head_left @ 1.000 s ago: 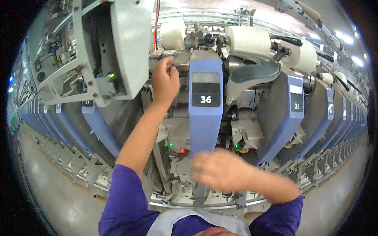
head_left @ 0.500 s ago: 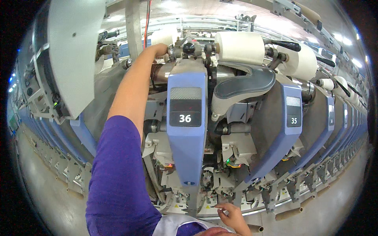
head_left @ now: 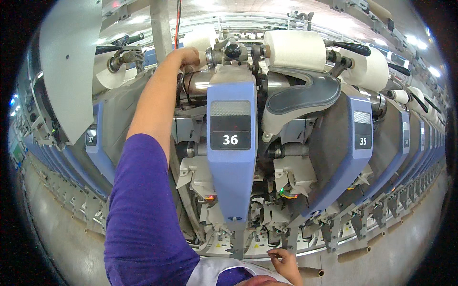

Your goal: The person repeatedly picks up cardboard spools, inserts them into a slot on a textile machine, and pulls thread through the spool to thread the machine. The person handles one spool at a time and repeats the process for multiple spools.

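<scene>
Holder arms (head_left: 256, 57): a white yarn roll (head_left: 296, 50) lying sideways between them.
Floor (head_left: 71, 248): smooth, grey; brown tubes (head_left: 354, 255) low along its edge, contact unclear from here.

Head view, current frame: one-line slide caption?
Left hand high beside a cream spool, right hand low in frame, at a row of blue-fronted machines.

Bright overhead lamps (head_left: 414, 43), washed-out glare, bent dark edges

A textile mill: rowed blue machines (head_left: 231, 178), white yarn packages (head_left: 293, 49)
</scene>
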### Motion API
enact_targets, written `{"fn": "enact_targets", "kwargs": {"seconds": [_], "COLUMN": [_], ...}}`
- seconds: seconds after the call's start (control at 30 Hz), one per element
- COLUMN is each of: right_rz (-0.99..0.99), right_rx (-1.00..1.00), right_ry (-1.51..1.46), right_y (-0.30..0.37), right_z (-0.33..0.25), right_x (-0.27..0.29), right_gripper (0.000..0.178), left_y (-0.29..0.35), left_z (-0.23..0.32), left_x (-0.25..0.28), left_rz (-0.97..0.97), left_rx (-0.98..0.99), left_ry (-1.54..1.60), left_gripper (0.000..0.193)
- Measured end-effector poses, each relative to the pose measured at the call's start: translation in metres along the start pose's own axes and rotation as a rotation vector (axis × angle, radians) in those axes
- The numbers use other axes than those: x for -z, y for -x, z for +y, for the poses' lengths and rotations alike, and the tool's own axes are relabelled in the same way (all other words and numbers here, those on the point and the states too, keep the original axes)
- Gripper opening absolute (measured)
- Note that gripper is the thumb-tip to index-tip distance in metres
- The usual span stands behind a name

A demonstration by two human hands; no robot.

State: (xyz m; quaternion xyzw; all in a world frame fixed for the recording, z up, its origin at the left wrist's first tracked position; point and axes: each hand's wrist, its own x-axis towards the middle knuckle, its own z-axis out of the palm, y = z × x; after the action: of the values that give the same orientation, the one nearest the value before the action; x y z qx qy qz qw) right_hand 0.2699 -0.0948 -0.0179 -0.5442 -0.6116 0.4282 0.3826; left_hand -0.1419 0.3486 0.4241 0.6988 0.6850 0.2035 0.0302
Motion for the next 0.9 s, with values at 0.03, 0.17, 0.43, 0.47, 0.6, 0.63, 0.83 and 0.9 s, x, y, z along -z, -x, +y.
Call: {"fn": "enact_targets", "kwargs": {"seconds": [0.03,0.17,0.43,0.47,0.6,0.63,0.83,0.9], "right_rz": [-0.005,-0.029,-0.211,-0.242,-0.281,-0.299,-0.297,-0.321], "right_rx": [0.015,0.044,0.069,0.063,0.121,0.103,0.059,0.022], "right_ry": [0.025,0.105,0.065,0.055,0.159,0.143,0.042,0.042], "right_y": [0.001,0.005,0.005,0.006,0.008,0.009,0.016,0.015], "right_z": [0.0,-0.003,-0.019,-0.021,-0.03,-0.032,-0.034,-0.033], "right_x": [0.0,-0.003,-0.029,-0.032,-0.045,-0.045,-0.057,-0.063], "right_gripper": [0.019,0.017,0.022,0.023,0.024,0.024,0.023,0.023], "left_y": [0.008,0.046,0.207,0.237,0.361,0.386,0.485,0.509], "left_z": [0.001,0.008,0.001,-0.003,-0.022,-0.028,-0.075,-0.091], "left_x": [0.005,0.03,0.017,-0.001,-0.079,-0.096,-0.183,-0.201], "left_rz": [0.067,0.539,0.69,0.692,0.415,0.35,0.21,0.101], "left_rx": [-0.002,-0.159,-0.612,-0.551,-0.441,-0.401,-0.145,-0.077], "left_ry": [0.005,0.243,1.158,1.22,1.573,1.651,1.696,1.606], "left_gripper": [0.024,0.03,0.062,0.065,0.07,0.073,0.095,0.099]}}
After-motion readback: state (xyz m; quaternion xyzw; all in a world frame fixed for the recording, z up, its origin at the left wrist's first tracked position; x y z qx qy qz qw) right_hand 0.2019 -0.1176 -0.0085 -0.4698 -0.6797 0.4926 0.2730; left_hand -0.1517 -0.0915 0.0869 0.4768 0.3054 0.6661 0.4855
